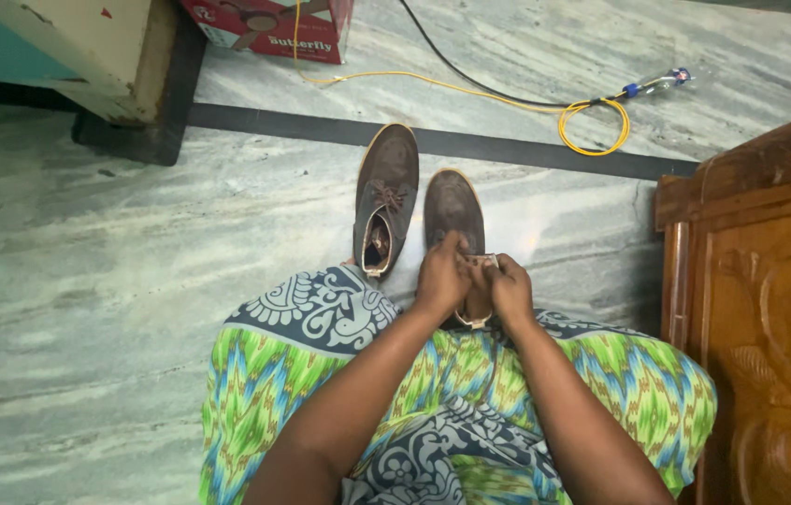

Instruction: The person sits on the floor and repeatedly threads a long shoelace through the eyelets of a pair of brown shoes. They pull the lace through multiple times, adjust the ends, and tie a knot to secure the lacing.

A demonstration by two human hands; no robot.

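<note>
Mid-frame: left hand (440, 277) and right hand (510, 286) pinch laces on right brown shoe (453, 210); second shoe (386, 198) just beside.

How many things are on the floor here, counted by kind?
Brown shoes: 2, the left shoe and the right shoe, at whose laces the left hand and right hand meet
Cables: 2, yellow cable, black cable
Red box: 1
Total: 5

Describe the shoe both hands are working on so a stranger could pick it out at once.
On the grey marble floor, just beyond the green and blue patterned cloth, two brown lace-up shoes stand side by side. It is the right shoe, nearer the carved wooden furniture. Unlike the left shoe, whose opening shows, the left hand and right hand cover its opening.
</note>
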